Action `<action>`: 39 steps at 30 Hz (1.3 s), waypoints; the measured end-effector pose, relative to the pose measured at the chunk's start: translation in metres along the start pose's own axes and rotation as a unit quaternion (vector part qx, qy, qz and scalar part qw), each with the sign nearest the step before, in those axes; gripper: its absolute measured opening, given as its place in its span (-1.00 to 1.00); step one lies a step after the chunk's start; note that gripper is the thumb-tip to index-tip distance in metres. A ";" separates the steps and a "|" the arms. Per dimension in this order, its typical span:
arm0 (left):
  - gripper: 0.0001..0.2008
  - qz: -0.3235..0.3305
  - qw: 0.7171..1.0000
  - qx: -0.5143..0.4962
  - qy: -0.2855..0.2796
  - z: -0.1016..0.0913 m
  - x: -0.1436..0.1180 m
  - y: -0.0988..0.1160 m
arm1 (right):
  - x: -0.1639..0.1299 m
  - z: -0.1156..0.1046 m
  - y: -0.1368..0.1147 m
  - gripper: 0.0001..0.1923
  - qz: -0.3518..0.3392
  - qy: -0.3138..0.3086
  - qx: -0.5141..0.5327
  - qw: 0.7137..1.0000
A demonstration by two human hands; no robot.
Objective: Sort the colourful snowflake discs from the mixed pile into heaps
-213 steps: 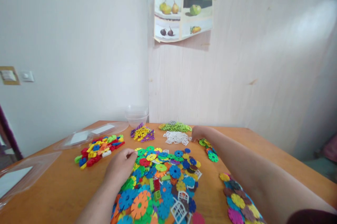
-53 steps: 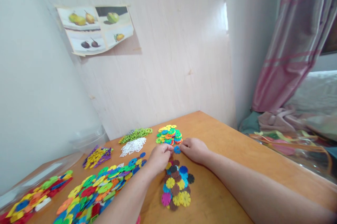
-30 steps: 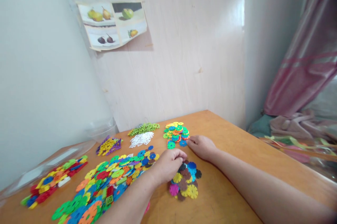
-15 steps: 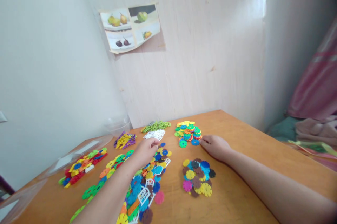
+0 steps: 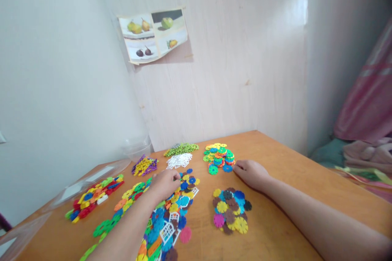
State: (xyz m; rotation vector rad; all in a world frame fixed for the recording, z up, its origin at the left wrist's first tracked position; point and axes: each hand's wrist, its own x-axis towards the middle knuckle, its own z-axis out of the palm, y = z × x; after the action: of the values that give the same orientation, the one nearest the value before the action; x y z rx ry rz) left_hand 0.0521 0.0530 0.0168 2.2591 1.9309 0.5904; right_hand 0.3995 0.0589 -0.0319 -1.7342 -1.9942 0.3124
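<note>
My left hand (image 5: 167,184) is over the upper part of a long mixed pile of colored plastic pieces (image 5: 157,224), its fingers curled down. Whatever is under those fingers is hidden. My right hand (image 5: 252,174) rests on the table with bent fingers, beside a blue notched disc (image 5: 227,168) at the edge of a stack of bright snowflake discs (image 5: 219,155). No piece shows in its fingers. Nearer to me lies a separate group of brown, yellow, blue and black discs (image 5: 229,210). White window-shaped pieces (image 5: 167,233) lie on the mixed pile.
White pieces (image 5: 179,160), green pieces (image 5: 183,149) and purple-and-yellow pieces (image 5: 144,166) form small heaps at the back. Red, yellow and blue pieces (image 5: 92,199) lie left. A clear tub (image 5: 136,146) stands by the wall, with clear plastic bags (image 5: 88,177) along the left edge.
My left hand has drawn back left and toward me from beside the white heap to above the mixed pile. The right hand has stayed almost still. The view has tilted slightly.
</note>
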 end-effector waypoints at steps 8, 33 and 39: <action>-0.83 0.033 0.998 -0.030 0.053 -0.008 0.013 0.007 | 0.000 0.002 -0.001 -0.64 -0.006 0.014 -0.006 1.000; -0.81 0.258 0.965 -0.016 0.033 0.077 0.049 0.141 | 0.000 0.002 -0.004 -0.69 0.004 0.027 0.006 1.000; -0.85 0.284 0.959 -0.008 0.005 0.087 0.046 0.137 | 0.001 0.001 -0.004 -0.67 -0.003 0.031 0.002 1.000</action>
State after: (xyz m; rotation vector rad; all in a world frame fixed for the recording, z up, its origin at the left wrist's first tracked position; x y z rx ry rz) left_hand 0.2153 0.0871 -0.0080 2.8038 1.2493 0.6637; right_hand 0.3949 0.0591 -0.0309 -1.7142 -1.9532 0.2585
